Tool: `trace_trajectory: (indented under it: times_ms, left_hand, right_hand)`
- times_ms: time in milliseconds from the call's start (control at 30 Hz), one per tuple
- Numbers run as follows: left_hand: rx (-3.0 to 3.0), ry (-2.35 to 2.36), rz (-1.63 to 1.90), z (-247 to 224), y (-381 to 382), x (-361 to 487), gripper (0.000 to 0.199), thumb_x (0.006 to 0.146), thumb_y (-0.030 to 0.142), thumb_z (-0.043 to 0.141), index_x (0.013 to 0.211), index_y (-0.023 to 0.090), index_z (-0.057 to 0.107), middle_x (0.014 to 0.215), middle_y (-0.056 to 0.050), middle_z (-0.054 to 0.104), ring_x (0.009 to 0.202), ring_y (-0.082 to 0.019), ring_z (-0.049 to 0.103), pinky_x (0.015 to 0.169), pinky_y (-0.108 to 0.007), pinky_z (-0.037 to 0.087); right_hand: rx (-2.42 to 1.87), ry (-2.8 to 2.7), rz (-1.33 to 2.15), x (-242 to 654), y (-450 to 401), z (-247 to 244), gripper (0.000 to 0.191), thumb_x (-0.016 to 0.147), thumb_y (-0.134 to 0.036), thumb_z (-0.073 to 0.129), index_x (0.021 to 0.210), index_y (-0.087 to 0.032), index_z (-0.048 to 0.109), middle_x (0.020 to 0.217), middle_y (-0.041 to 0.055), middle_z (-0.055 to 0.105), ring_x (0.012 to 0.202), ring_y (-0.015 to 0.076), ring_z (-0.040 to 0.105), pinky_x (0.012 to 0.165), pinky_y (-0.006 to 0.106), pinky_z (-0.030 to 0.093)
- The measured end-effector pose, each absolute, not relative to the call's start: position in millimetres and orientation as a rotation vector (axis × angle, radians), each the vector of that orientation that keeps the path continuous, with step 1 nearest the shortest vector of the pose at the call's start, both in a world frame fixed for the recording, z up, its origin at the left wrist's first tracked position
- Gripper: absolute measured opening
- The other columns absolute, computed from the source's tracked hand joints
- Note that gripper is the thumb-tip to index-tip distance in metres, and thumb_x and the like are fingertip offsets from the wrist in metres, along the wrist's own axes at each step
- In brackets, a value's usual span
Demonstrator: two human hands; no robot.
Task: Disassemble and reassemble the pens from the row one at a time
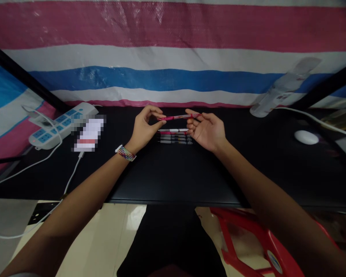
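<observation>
A red pen (178, 116) is held level above the black table, one end in each hand. My left hand (145, 125) pinches its left end between thumb and fingers; a colourful woven band circles that wrist. At the other end, the thumb and fingers of my right hand (206, 129) close on the pen, palm partly turned up. Just below lie several pens in a row, side by side: a white pen (173, 130) at the back, a red one by it, then dark-and-clear pens (175, 142) nearer me.
A white power strip (62, 125) and a phone (90, 134) with a charging cable are at left. On the right stand a clear bottle (272, 94) and a white mouse (306, 137). Striped sheeting (173, 57) hangs behind the table (173, 181). Below right is a red plastic stool (276, 246).
</observation>
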State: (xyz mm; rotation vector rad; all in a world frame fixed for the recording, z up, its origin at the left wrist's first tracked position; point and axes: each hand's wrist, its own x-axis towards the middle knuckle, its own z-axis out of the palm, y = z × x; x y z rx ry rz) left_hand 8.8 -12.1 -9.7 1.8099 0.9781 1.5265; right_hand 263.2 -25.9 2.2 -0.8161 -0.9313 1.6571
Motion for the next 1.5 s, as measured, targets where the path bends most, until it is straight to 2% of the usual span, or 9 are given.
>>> trace_trajectory:
  times_ms: [100, 267, 433, 600, 767, 967, 1167, 1300, 1500]
  left_hand:
    - [1.749, 0.947, 1.525, -10.9, -10.5, 7.5, 0.032, 0.082, 0.023, 0.093, 0.107, 0.021, 0.072, 0.102, -0.005, 0.083, 0.102, -0.023, 0.082, 0.095, -0.037, 0.065]
    - [1.755, 0.976, 1.475, -7.7, -14.3, 9.2, 0.022, 0.084, 0.030, 0.093, 0.101, 0.021, 0.082, 0.102, -0.005, 0.084, 0.098, -0.022, 0.079, 0.092, -0.038, 0.063]
    - [1.720, 1.002, 1.479, -7.2, -16.1, 11.1, 0.025, 0.085, 0.036, 0.094, 0.103, 0.022, 0.086, 0.098, -0.005, 0.084, 0.090, -0.021, 0.076, 0.086, -0.036, 0.061]
    - [1.707, 1.012, 1.484, -7.4, -15.0, 11.3, 0.024, 0.085, 0.036, 0.093, 0.102, 0.022, 0.086, 0.099, -0.005, 0.084, 0.090, -0.020, 0.075, 0.085, -0.036, 0.060]
    - [1.681, 1.002, 1.482, -6.0, -15.7, 12.2, 0.025, 0.083, 0.037, 0.094, 0.101, 0.021, 0.087, 0.096, -0.004, 0.084, 0.088, -0.020, 0.075, 0.085, -0.035, 0.061]
    - [1.674, 1.022, 1.487, -4.7, -16.6, 13.0, 0.026, 0.081, 0.038, 0.095, 0.100, 0.022, 0.088, 0.099, -0.005, 0.085, 0.092, -0.021, 0.076, 0.086, -0.036, 0.061]
    - [1.652, 1.004, 1.490, -7.3, -15.4, 13.1, 0.025, 0.081, 0.038, 0.096, 0.100, 0.023, 0.088, 0.098, -0.004, 0.085, 0.090, -0.021, 0.076, 0.086, -0.037, 0.062]
    - [1.656, 0.987, 1.482, -8.6, -14.9, 12.9, 0.027, 0.081, 0.040, 0.097, 0.100, 0.023, 0.088, 0.095, -0.004, 0.084, 0.088, -0.020, 0.075, 0.084, -0.036, 0.061]
    - [1.652, 0.977, 1.498, -8.2, -15.4, 12.4, 0.026, 0.083, 0.040, 0.097, 0.101, 0.023, 0.088, 0.098, -0.004, 0.084, 0.090, -0.020, 0.075, 0.088, -0.037, 0.060]
  right_hand:
    - [-0.749, -0.864, 1.719, 263.6, -25.9, 2.2, 0.037, 0.093, -0.042, 0.066, 0.121, -0.022, 0.078, 0.093, 0.0071, 0.073, 0.083, 0.0204, 0.066, 0.074, 0.032, 0.062]
    - [-0.668, -0.655, 1.765, 261.0, -23.5, -1.3, 0.021, 0.092, -0.025, 0.067, 0.110, -0.020, 0.075, 0.086, 0.0040, 0.068, 0.071, 0.0143, 0.059, 0.070, 0.025, 0.061]
    - [-0.672, -0.620, 1.764, 258.9, -24.2, -1.4, 0.027, 0.094, -0.030, 0.063, 0.115, -0.020, 0.077, 0.089, 0.0053, 0.070, 0.075, 0.0159, 0.063, 0.072, 0.027, 0.063]
    - [-0.697, -0.700, 1.699, 260.3, -23.2, -5.5, 0.021, 0.091, -0.029, 0.067, 0.109, -0.023, 0.077, 0.090, 0.0050, 0.070, 0.077, 0.0168, 0.063, 0.073, 0.029, 0.063]
    - [-0.655, -0.797, 1.652, 261.8, -22.7, -9.2, 0.030, 0.094, -0.042, 0.068, 0.117, -0.024, 0.077, 0.094, 0.0058, 0.072, 0.085, 0.0199, 0.066, 0.077, 0.034, 0.065]
    - [-0.589, -0.649, 1.722, 259.2, -21.9, -10.0, 0.021, 0.086, -0.027, 0.072, 0.107, -0.024, 0.076, 0.090, 0.0042, 0.072, 0.080, 0.0166, 0.065, 0.073, 0.028, 0.064]
    - [-0.637, -0.615, 1.691, 256.3, -23.8, -8.4, 0.017, 0.088, -0.027, 0.069, 0.104, -0.024, 0.074, 0.091, 0.0041, 0.070, 0.078, 0.0157, 0.064, 0.072, 0.027, 0.064]
    - [-0.627, -0.643, 1.673, 256.6, -25.4, -6.9, 0.023, 0.091, -0.036, 0.070, 0.109, -0.024, 0.075, 0.091, 0.0045, 0.070, 0.080, 0.0175, 0.065, 0.073, 0.030, 0.065]
    - [-0.636, -0.573, 1.682, 254.4, -26.7, -5.0, 0.018, 0.091, -0.027, 0.070, 0.108, -0.023, 0.075, 0.092, 0.0039, 0.072, 0.079, 0.0158, 0.067, 0.076, 0.028, 0.067]
